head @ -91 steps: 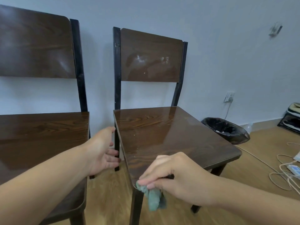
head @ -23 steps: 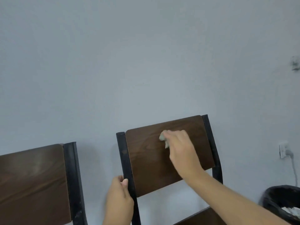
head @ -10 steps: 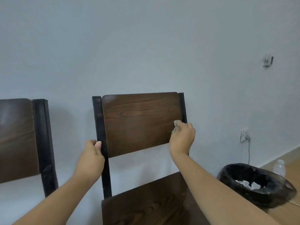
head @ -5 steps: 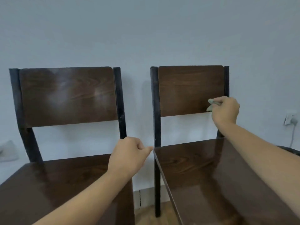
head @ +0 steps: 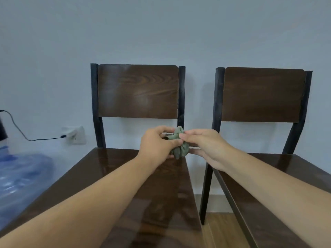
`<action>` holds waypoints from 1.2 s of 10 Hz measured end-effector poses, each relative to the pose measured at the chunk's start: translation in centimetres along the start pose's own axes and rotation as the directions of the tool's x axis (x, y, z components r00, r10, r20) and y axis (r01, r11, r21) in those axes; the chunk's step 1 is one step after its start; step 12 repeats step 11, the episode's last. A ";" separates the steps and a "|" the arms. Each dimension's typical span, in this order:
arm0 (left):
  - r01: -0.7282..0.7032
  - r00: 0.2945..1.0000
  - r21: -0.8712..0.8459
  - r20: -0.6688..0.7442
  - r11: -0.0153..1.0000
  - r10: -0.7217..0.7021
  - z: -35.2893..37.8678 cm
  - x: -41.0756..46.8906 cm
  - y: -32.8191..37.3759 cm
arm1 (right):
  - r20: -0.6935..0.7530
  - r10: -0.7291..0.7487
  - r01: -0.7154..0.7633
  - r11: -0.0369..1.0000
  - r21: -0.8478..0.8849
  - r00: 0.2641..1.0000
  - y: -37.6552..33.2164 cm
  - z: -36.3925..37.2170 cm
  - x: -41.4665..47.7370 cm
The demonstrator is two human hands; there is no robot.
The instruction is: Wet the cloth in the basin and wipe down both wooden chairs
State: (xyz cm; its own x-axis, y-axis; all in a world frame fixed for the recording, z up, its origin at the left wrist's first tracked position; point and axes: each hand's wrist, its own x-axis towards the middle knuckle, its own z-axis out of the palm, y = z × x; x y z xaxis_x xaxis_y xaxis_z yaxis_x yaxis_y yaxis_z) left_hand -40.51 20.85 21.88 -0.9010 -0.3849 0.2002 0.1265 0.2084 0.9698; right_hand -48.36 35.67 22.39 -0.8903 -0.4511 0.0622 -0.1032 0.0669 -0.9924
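Observation:
Two dark wooden chairs with black frames stand side by side against the wall: the left chair (head: 138, 92) and the right chair (head: 263, 94). A bunched grey-green cloth (head: 180, 143) hangs above the back right corner of the left chair's seat. My left hand (head: 157, 143) and my right hand (head: 206, 144) both grip the cloth between them. The basin is out of view.
A wall socket (head: 74, 135) with a black cable (head: 18, 129) plugged in sits at the left. A blurred blue container (head: 21, 178) lies at the far left edge. Wooden floor (head: 215, 228) shows in the gap between the chairs.
My right hand left the right chair's backrest with the cloth and came to the middle. My left hand rose and took hold of the cloth too. The view swung left.

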 end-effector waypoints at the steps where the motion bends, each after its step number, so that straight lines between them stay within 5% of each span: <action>1: 0.067 0.997 0.018 -0.035 0.998 -0.067 -6.1 -2.5 0.0 | 0.274 0.063 -0.063 0.998 -0.010 0.959 -1.0 3.9 -1.8; 3: 0.162 0.982 0.191 -0.129 0.968 -0.138 -20.7 -12.3 0.1 | 0.477 -0.023 0.107 0.983 -0.150 0.879 -3.0 18.7 -8.7; 5: 0.262 0.914 0.168 -0.359 0.950 -0.188 -32.0 -26.9 -2.9 | 0.583 -0.199 0.443 0.841 -0.310 0.788 -0.9 34.6 -17.8; 6: 0.405 0.828 0.109 -0.464 0.908 -0.314 -34.3 -32.8 -8.6 | 0.709 -0.052 0.472 0.780 -0.411 0.703 4.0 39.7 -20.4; 8: 0.659 0.696 0.165 -0.502 0.734 -0.512 -35.4 -37.7 -25.0 | 0.683 0.387 0.087 0.831 -0.549 0.620 19.6 45.0 -22.8; 10: 0.661 0.750 0.529 -0.456 0.532 -0.479 -33.6 -37.3 -34.2 | 0.645 0.600 -0.165 0.779 -0.604 0.474 28.7 45.6 -22.2; 12: 0.654 0.753 0.570 -0.431 0.497 -0.497 -32.9 -37.2 -35.7 | 0.624 0.641 -0.187 0.749 -0.636 0.447 29.8 45.7 -22.3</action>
